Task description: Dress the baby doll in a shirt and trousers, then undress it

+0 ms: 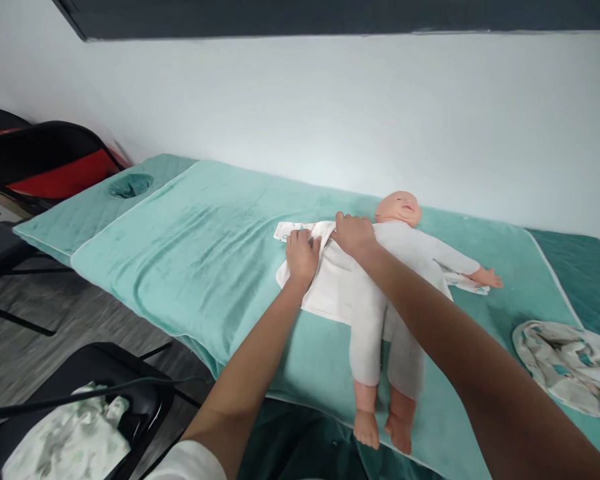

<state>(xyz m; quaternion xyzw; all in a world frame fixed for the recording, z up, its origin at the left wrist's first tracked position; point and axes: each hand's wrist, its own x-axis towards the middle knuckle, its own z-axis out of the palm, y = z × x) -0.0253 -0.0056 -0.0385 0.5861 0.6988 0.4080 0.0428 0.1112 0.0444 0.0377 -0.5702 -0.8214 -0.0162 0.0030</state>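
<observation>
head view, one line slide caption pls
Left hand and right hand on a white garment partly under a doll on a teal cover.

A teal-covered bed (190, 220), with a face hole (131, 186) toward ten o'clock, bears a baby doll (411, 244) on its back, feet pointing to six, atop a spread white garment (326, 293) visible at its nine; a crumpled printed cloth (563, 357) lies toward four.

On the bed (180, 227) before the wall (300, 113), 1 doll (373, 303) lies between chairs (53, 153), left, and 1 bundled cloth (570, 370), right.
</observation>
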